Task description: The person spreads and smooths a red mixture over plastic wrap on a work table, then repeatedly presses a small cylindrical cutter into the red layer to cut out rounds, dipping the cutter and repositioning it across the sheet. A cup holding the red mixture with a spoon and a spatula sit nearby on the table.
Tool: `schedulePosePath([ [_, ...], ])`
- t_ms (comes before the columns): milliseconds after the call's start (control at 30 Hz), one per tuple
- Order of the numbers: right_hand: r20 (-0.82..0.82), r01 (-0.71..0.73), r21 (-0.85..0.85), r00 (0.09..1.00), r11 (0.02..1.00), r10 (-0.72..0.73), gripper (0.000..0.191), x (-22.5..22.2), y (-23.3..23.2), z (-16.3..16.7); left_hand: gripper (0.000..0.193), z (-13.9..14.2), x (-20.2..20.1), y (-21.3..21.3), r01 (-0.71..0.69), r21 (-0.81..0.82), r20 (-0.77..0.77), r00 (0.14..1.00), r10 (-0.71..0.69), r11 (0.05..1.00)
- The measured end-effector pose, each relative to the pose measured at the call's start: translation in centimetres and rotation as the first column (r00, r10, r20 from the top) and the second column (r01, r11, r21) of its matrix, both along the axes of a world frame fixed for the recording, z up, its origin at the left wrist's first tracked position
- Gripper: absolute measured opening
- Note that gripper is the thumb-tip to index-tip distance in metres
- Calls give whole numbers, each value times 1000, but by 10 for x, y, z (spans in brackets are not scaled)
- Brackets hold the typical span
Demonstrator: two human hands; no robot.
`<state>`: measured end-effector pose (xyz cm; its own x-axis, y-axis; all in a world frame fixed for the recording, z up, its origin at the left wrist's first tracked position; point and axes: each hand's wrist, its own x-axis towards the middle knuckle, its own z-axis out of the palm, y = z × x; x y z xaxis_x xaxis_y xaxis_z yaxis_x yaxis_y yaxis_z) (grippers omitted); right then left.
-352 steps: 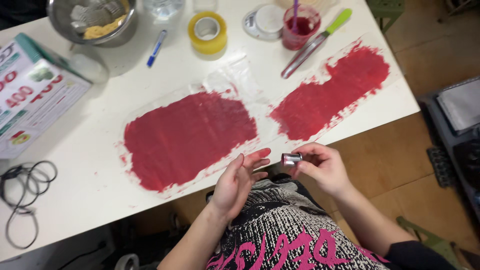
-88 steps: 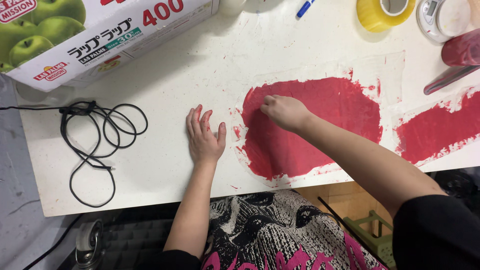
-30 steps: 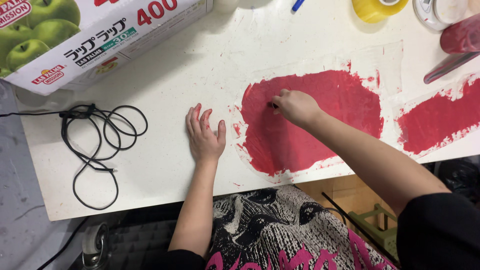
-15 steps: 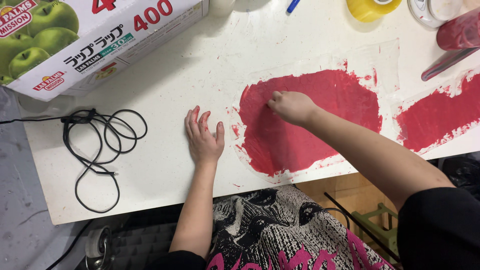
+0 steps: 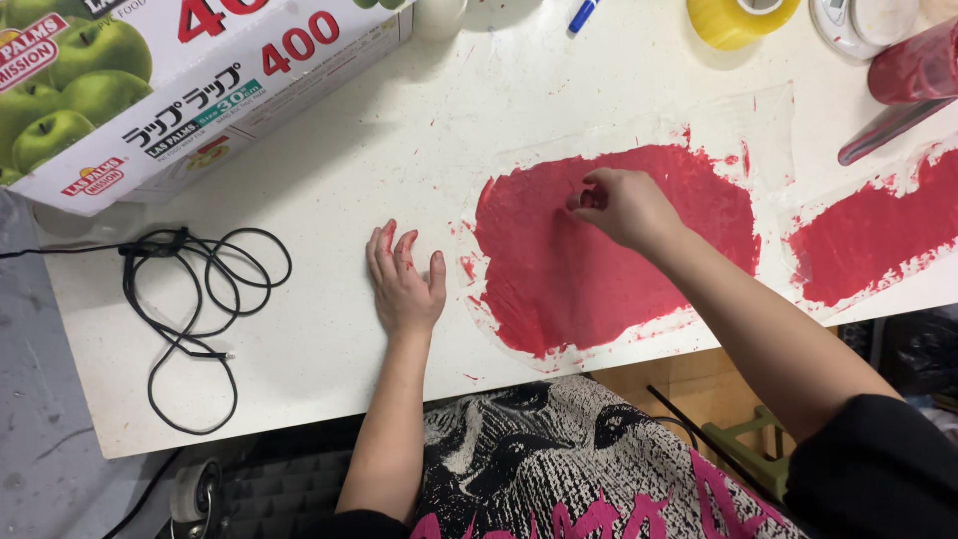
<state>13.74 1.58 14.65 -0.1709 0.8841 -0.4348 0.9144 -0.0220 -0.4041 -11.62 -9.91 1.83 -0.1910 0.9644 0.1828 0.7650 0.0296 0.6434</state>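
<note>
The big red paint patch spread on a clear plastic film sheet (image 5: 599, 269) lies flat on the white surface (image 5: 329, 329), near its front edge, right of centre. My right hand (image 5: 619, 205) is on the patch's upper middle, fingers curled in w/ tips pinched together on the red; whether they pinch the film itself or sth tiny I can't tell, too small to see. So right grip = closed, contents unclear.

My left hand (image 5: 404, 284) lies flat, palm down, fingers spread a bit, on bare surface just left of the patch, not touching the red area. Open grip, holding nothing. Fingertips are stained red.

A second red paint patch (image 5: 878, 245) sits to the right, apart from the first, cut off by the frame edge. Above it a long red-smeared stick-like tool (image 5: 888, 130) lies slanted, next to a red-filled clear cup (image 5: 918, 65). A yellow tape roll (image 5: 738, 18) and a blue marker pen (image 5: 582, 14) are at the far edge, well apart from my hands.

Far left: a long cardboard box w/ green apples printed on it (image 5: 180, 90), and in front of it a loose black cable coil (image 5: 190, 309), near the left hand but not touching.
</note>
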Motion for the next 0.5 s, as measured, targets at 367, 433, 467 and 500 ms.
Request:
schedulePosePath([
  [367, 62, -247, 147, 969, 958, 240, 26, 14, -11, -50, 47, -22, -1, -7, -3, -5, -33, 999, 3, 1000],
  [433, 99, -264, 134, 963, 955, 252, 25, 12, -11, -52, 46, -23, -1, -8, -2, -4, -38, 999, 2, 1000],
  [467, 117, -272, 128, 959, 954, 258, 24, 10, -11, -52, 46, -24, -1, -8, -1, -5, -38, 999, 1, 1000],
  [500, 117, -269, 112, 960, 957, 256, 24, 9, -10, -53, 46, -24, -1, -8, -1, -6, -39, 999, 1, 1000],
])
